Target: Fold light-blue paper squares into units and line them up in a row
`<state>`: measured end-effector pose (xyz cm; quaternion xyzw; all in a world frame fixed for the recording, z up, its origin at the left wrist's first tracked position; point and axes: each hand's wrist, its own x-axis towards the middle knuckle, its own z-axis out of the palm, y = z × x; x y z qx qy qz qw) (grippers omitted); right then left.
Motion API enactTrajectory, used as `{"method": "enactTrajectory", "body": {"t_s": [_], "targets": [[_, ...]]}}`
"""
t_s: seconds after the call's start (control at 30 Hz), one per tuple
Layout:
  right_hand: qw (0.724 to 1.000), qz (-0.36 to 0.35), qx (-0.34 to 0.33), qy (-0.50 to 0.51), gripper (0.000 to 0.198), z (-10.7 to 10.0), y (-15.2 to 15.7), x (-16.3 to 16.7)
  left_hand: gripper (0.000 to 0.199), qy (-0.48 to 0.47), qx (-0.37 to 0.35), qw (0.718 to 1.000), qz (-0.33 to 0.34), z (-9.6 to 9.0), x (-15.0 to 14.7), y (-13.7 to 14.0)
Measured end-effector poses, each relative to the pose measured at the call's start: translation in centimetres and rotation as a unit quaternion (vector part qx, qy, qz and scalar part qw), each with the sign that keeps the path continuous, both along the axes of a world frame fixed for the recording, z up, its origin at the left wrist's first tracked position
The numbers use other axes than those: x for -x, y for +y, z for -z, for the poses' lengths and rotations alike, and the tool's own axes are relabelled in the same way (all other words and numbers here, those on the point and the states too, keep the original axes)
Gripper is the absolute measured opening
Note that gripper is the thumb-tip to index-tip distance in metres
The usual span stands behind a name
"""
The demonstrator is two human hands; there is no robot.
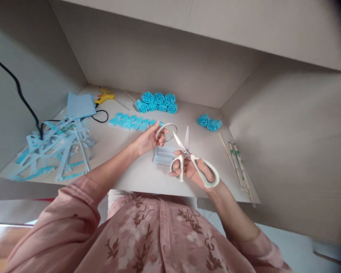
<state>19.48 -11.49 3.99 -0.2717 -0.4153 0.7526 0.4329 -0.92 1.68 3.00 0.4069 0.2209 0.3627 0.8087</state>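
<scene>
In my left hand (151, 139) is a thin pale ring (174, 127), pinched between thumb and fingers; it looks like a narrow roll of tape, though I cannot be sure. A pair of scissors (186, 146) with cream handles is in my right hand (194, 172), fingers through the loops and blades apart. The blade tips point up and away, just right of the ring, with nothing visible between them. Under my hands lies a clear plastic case (162, 156), partly covered by the right fingers. Rows of small blue folded pieces (130, 121) lie beyond my left hand.
Blue paper roses (159, 102) sit at the back, two more roses (209, 122) at the right. A yellow glue gun (104, 96) lies beside a blue sheet stack (81, 105). Blue scraps (65, 148) cover the left. Wrapped sticks (240, 163) lie right, near the box wall (290, 144).
</scene>
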Motion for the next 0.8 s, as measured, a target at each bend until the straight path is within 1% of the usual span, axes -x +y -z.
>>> {"method": "enactTrajectory", "body": {"t_s": [0.13, 0.27, 0.47, 0.6, 0.67, 0.73, 0.8], "targets": [[0.999, -0.039, -0.013, -0.003, 0.052, 0.1, 1.5, 0.8, 0.053, 0.002, -0.018, 1.0, 0.004, 0.5, -0.2, -0.1], [0.999, -0.048, -0.012, -0.002, 0.052, 0.5, 2.2, 1.5, 0.049, 0.011, -0.024, 1.0, 0.004, 0.6, -0.3, -0.3], [0.999, -0.04, -0.01, -0.018, 0.058, 0.3, 3.2, 2.1, 0.05, 0.024, -0.072, 0.996, 0.039, 0.8, -0.4, -0.9], [1.0, -0.009, -0.011, -0.012, 0.057, 0.3, 3.3, 2.3, 0.045, 0.003, -0.104, 0.993, 0.052, 0.8, -0.4, -1.2], [1.0, 0.009, -0.004, 0.003, 0.055, 0.2, 3.1, 2.3, 0.039, -0.007, -0.105, 0.994, 0.04, 0.6, -0.4, -1.2], [1.0, 0.012, 0.008, 0.017, 0.053, 0.0, 2.9, 2.2, 0.034, -0.023, -0.098, 0.994, 0.033, 0.4, -0.3, -1.1], [0.999, 0.015, 0.017, 0.032, 0.051, -0.4, 2.8, 2.1, 0.033, -0.044, -0.093, 0.994, 0.037, 0.2, -0.3, -1.0]]}}
